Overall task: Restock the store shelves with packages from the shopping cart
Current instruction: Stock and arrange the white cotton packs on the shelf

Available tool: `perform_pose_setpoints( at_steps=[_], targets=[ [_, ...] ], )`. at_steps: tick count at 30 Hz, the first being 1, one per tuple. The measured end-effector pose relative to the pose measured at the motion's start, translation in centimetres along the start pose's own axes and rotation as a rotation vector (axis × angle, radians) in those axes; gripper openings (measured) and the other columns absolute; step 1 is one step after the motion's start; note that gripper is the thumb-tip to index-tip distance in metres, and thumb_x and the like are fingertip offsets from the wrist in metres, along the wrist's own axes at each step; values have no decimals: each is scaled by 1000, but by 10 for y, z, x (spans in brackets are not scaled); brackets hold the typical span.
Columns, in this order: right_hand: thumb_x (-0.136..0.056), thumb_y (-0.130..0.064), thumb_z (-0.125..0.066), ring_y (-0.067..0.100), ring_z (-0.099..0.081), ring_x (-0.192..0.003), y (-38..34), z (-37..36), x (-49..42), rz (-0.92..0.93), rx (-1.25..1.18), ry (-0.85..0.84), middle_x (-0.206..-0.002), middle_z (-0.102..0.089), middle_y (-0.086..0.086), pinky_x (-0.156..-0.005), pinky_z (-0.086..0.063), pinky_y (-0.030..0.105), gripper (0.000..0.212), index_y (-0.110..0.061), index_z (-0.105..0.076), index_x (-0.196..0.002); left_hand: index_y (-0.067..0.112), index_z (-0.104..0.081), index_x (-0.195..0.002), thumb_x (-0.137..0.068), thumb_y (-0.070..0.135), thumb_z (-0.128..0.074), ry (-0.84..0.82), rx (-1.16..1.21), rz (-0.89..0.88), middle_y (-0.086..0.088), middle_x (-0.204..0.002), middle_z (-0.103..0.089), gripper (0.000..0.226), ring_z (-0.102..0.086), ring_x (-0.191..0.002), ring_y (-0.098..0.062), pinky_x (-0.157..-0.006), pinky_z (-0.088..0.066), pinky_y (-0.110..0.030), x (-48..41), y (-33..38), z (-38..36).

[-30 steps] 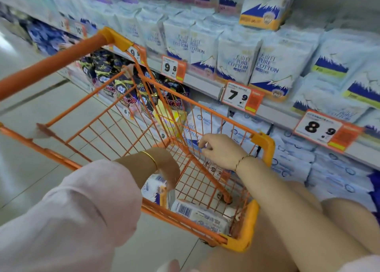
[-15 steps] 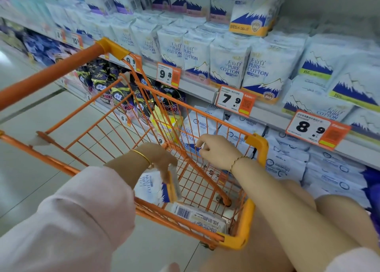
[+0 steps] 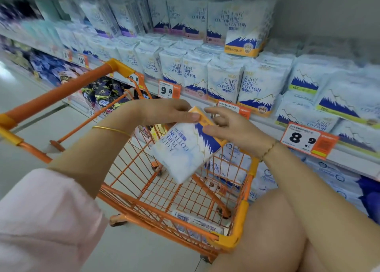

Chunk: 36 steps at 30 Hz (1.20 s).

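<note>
L hand [image 3: 170, 113] & R hand [image 3: 232, 127] pinch pkg [image 3: 185, 150] at orange end; hangs below them, over cart [image 3: 239, 220].

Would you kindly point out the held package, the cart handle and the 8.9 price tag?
package [image 3: 185, 150]: head view, its white printed face.
cart handle [image 3: 57, 93]: head view, middle of the orange bar.
8.9 price tag [image 3: 300, 138]: head view, its white numbered part.
</note>
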State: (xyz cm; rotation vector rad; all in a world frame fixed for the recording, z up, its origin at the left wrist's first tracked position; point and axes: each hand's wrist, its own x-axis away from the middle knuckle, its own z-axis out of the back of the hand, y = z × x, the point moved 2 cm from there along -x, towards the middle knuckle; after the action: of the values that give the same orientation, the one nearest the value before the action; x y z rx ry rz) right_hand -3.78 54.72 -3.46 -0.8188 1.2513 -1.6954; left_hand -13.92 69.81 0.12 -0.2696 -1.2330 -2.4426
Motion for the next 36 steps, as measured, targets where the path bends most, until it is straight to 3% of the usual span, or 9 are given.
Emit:
perform_pose_setpoints(
  at_steps=[5,11,15,21,24,26,28,30,36],
  targets=[
    [-85,-10,-65,18,-68,-84,-5,28,1,42,-364,338,-115,-64,12,-60,-55,26,58,-25,-40,-135,15,-55,-125,-75,67,-55,136,344,50,-15,-129,-58,72,-55,-118,-36,-100,-43,-53,-2,8,19],
    [-86,-1,-61,21,-66,-86,-14,40,-11,112,-672,534,-109,-61,7,-78,-56,45,51,-30,-43,-123,12,-49,-126,-70,34,-73,132,613,-92,-13,-123,-62,66,-64,-105,-32,-80,-58,-41,-28,26,24],
    [-81,-24,-71,15,-65,-80,-33,71,-26,88,-479,575,-100,-65,6,-71,-55,38,24,-20,-53,-97,8,-42,-130,-73,10,-75,339,620,-241,-10,-123,-61,66,-67,-98,-23,-75,-59,-34,-55,54,53],
    [-78,-15,-75,10,-61,-63,-64,124,-77,84,-126,584,-100,-61,8,-50,-52,20,50,-5,-50,-121,6,-29,-137,-72,6,-78,581,575,-454,-5,-118,-51,81,-62,-98,-17,-81,-56,-27,-100,99,94],
    [-74,-9,-76,26,-66,-82,-58,137,-103,82,-68,745,-80,-53,-1,-74,-58,39,26,-13,-52,-80,4,-45,-120,-84,7,-67,566,582,-360,-5,-99,-57,42,-61,-97,-24,-87,-53,-33,-132,103,84],
    [-74,-19,-76,32,-62,-83,-50,139,-117,71,101,796,-71,-51,0,-67,-53,39,27,-14,-50,-70,5,-55,-102,-84,9,-65,478,484,-301,-13,-100,-62,21,-61,-98,-30,-84,-50,-39,-153,100,70],
    [-77,-40,-70,28,-53,-84,-48,139,-122,-23,537,838,-78,-54,6,-58,-40,30,32,-12,-54,-79,1,-51,-114,-83,7,-63,539,428,-310,-13,-105,-60,34,-61,-99,-28,-83,-51,-36,-168,99,65],
    [-79,-59,-60,30,-48,-104,-51,139,-120,-114,877,888,-99,-61,9,-73,-40,34,49,-13,-61,-96,4,-47,-123,-86,2,-59,625,380,-355,-6,-107,-58,40,-58,-99,-19,-86,-49,-30,-173,103,65],
    [-78,-75,-45,32,-42,-116,-42,138,-120,-261,1142,759,-123,-53,13,-90,-36,39,75,-11,-62,-113,15,-34,-141,-84,9,-60,619,190,-403,-7,-133,-50,63,-53,-115,-23,-96,-49,-42,-176,104,63]
  ],
)
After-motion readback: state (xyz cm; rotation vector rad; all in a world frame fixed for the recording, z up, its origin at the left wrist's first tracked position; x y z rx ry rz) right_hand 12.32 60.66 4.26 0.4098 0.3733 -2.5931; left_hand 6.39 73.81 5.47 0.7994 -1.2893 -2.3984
